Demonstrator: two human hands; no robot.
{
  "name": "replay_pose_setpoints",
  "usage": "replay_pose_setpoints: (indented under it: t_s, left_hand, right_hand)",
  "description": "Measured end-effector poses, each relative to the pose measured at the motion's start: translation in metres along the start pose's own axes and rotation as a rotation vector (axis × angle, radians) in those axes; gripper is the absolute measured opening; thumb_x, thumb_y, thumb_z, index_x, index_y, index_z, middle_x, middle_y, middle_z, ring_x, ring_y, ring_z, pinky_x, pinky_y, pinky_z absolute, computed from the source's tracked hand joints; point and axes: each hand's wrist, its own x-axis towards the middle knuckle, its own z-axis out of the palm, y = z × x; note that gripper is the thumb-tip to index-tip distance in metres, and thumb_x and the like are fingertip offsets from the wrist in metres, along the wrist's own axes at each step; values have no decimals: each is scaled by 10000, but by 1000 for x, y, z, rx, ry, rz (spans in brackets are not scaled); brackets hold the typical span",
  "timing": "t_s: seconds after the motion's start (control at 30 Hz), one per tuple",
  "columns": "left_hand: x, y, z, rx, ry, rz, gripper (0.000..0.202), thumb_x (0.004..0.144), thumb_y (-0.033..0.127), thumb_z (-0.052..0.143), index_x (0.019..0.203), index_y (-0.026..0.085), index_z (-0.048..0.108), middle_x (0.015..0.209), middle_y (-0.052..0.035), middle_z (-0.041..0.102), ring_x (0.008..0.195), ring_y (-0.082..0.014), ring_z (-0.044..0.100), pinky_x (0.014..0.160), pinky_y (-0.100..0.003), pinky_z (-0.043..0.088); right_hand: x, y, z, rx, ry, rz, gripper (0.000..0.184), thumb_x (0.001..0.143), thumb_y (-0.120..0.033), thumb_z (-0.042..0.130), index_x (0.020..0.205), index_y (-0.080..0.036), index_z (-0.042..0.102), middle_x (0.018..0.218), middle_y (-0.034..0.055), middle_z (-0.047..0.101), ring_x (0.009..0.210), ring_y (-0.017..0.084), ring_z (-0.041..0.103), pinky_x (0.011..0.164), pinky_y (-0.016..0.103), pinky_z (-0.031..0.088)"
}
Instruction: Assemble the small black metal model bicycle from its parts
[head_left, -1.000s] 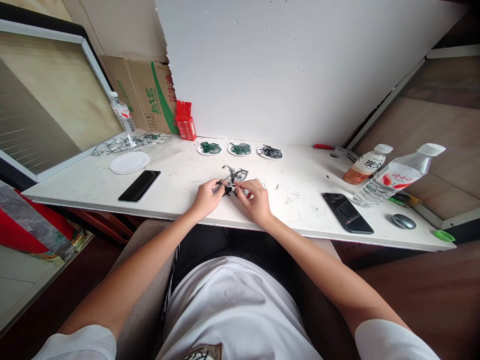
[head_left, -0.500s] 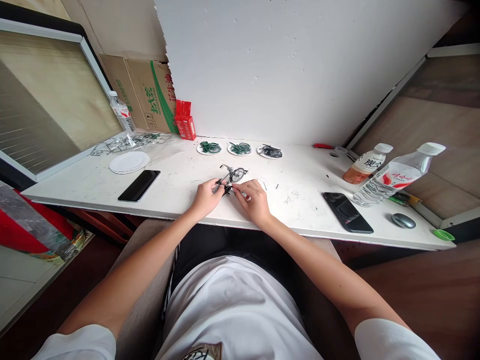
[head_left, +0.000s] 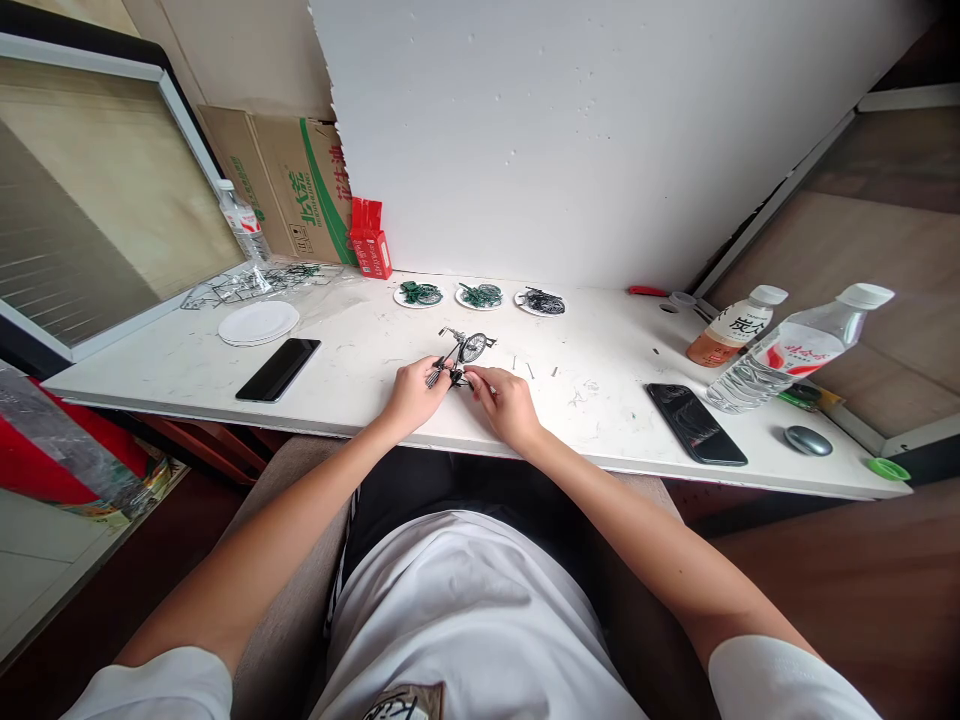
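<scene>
A small metal model bicycle (head_left: 463, 356) stands on the white table (head_left: 360, 350) in front of me. My left hand (head_left: 414, 396) is closed on the bicycle's near end, fingers pinched around its frame. My right hand (head_left: 508, 402) is also closed, its fingertips pinched against the same lower part of the frame from the right. The far wheel and handlebar stick out beyond both hands. What the right fingertips hold besides the frame is too small to see.
Three small plates with green and dark parts (head_left: 420, 295) (head_left: 480, 296) (head_left: 540, 303) line the back. A stack of white plates (head_left: 259, 323), a phone (head_left: 278, 369), part frames (head_left: 247, 285), a red box (head_left: 370, 245) at left. Another phone (head_left: 696, 423), two bottles (head_left: 735, 328) (head_left: 795, 350), a mouse (head_left: 808, 441) at right.
My right hand has drawn in slightly leftwards and nearer, its fingertips closing in on the bicycle's lower frame. The left hand and bicycle have barely shifted.
</scene>
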Motion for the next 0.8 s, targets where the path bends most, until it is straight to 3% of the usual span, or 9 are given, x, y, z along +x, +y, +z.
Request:
replay_pose_setpoints:
  t_s: [0.17,0.3,0.43,0.8]
  left_hand:
    - [-2,-1,2,4,-28,13,255,947,295,657,1135,191,795,1176,-105,833,1093,-274,793,1032,-380,617]
    - [-2,-3,3,3,-26,21,265,949,296,650,1140,189,799,1156,-113,834,1052,-275,802,1011,-379,626]
    - [-2,-6,3,15,-18,16,263,935,287,657,1127,183,804,1125,-115,837,1033,-279,804,992,-382,633]
    - [-1,-4,2,-5,-15,16,287,923,279,668,1155,172,798,1158,-121,835,1040,-278,804,999,-388,627]
  right_hand:
    - [2,-7,0,-98,-54,69,371,1154,-416,380,1092,-232,696,1010,93,778,933,252,714,774,345,538]
    - [0,-11,1,-146,-91,36,197,1106,-358,483,1220,-234,587,1157,115,756,1045,278,694,747,354,535]
    - [-1,-9,3,-154,-100,41,152,1082,-289,467,1206,-221,521,1129,128,740,1012,276,696,714,353,532]
    - [-2,-6,0,-106,-102,30,136,1127,-306,454,1171,-237,562,1149,107,746,1008,249,705,761,346,533]
